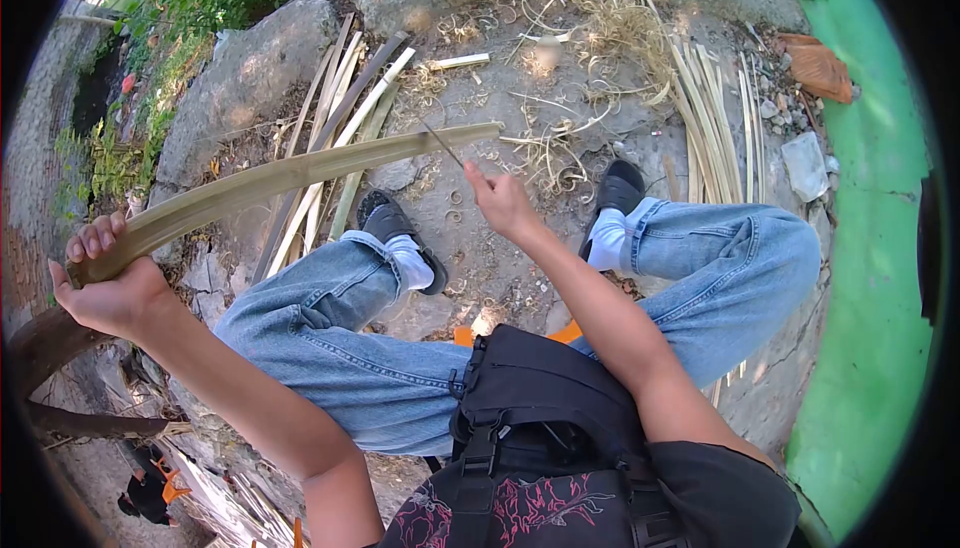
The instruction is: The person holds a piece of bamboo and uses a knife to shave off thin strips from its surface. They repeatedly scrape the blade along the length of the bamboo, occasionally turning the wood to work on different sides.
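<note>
A long, gently curved split-bamboo piece [300,169] reaches from the left across the space before my knees. Its near end rests in my left hand [120,293], with the fingers wrapped around it. My right hand [503,204] is closed on a thin knife [443,143], most of whose handle is hidden in the fist. The dark blade crosses the bamboo close to its far tip, where a pale thin sliver trails off to the right.
Bamboo strips lie in bundles left [340,113] and right [712,123] of my feet. Curly shavings [625,38] litter the ground. Stone blocks [250,78] edge the back, a green wall [865,248] the right. A brick [815,68] and white stone [804,166] sit there.
</note>
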The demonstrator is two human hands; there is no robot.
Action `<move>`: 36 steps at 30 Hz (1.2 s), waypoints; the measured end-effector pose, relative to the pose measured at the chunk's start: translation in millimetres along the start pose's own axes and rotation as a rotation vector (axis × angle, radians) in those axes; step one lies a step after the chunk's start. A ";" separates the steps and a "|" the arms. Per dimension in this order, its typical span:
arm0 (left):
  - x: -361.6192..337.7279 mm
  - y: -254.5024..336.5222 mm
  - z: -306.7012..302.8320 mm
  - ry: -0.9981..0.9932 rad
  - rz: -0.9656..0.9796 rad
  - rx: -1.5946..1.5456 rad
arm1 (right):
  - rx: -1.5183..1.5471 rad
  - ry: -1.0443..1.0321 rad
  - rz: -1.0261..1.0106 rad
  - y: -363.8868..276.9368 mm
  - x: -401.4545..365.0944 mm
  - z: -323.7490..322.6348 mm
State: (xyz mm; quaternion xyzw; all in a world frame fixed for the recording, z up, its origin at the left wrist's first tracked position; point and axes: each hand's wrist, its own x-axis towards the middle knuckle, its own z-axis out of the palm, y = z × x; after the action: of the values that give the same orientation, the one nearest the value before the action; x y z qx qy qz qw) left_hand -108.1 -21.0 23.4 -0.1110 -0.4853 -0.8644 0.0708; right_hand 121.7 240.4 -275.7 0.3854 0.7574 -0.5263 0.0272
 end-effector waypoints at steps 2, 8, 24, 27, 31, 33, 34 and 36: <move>-0.3 0.2 2.6 0.097 0.027 0.059 | 0.022 -0.059 -0.084 -17.4 -13.1 8.8; 2.8 9.1 -10.6 -0.108 -0.039 -0.040 | -0.059 0.226 0.299 127.7 25.4 26.6; -0.9 4.4 5.0 0.169 0.118 0.188 | -0.030 0.125 0.188 88.1 21.2 27.0; -6.1 2.4 2.7 0.170 0.111 0.184 | -0.032 0.097 0.235 78.2 14.4 30.6; 1.4 5.4 -5.5 0.170 0.098 0.197 | 0.064 -0.021 -0.068 -2.0 -21.5 33.7; 2.5 5.9 -9.0 0.181 0.094 0.197 | 0.074 -0.013 -0.128 4.6 -20.3 39.7; 0.5 5.7 -9.9 0.190 0.089 0.189 | 0.078 -0.006 -0.159 9.8 -19.6 40.3; -5.2 4.4 -2.8 0.237 0.104 0.199 | 0.045 0.012 -0.082 39.1 -5.1 34.9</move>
State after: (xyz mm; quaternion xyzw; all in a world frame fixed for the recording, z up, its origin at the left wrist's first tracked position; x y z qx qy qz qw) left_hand -102.5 -25.6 24.3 -0.0253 -0.5503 -0.8143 0.1828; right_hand 136.5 214.9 -319.3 0.3576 0.7607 -0.5417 -0.0078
